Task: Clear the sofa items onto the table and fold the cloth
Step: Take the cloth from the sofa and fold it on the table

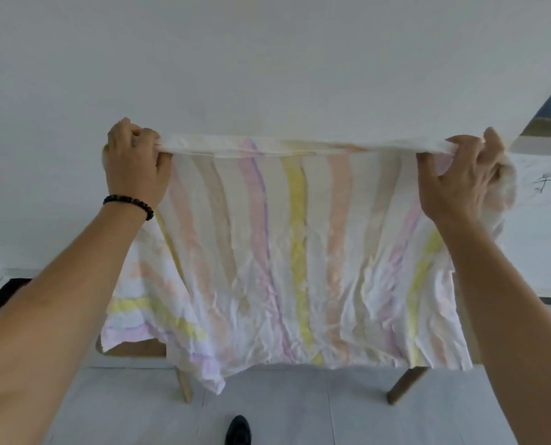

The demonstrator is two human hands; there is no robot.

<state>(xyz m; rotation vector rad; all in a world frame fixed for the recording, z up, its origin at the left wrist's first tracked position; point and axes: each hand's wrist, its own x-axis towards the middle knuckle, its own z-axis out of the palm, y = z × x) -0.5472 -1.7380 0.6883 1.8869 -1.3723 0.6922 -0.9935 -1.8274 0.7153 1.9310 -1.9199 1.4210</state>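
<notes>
The striped cloth (287, 252) is held stretched out in the air above the wooden table (129, 346), its lower part draped over the tabletop. Its top corners are gripped by the left hand (136, 165) and right hand (460, 178), fingers curled round bunched fabric. A beaded bracelet (129, 203) is worn on the left wrist; a dark shoe (238, 430) is seen on the grey floor.

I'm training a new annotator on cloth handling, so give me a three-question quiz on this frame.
1. True or false: the left hand and the right hand each grip the striped cloth at its top edge.
2. Which wrist wears the beaded bracelet? A left, B right, C neither.
3. What dark thing stands on the floor below the cloth?
Key: 1 true; 2 A; 3 a shoe.
</notes>
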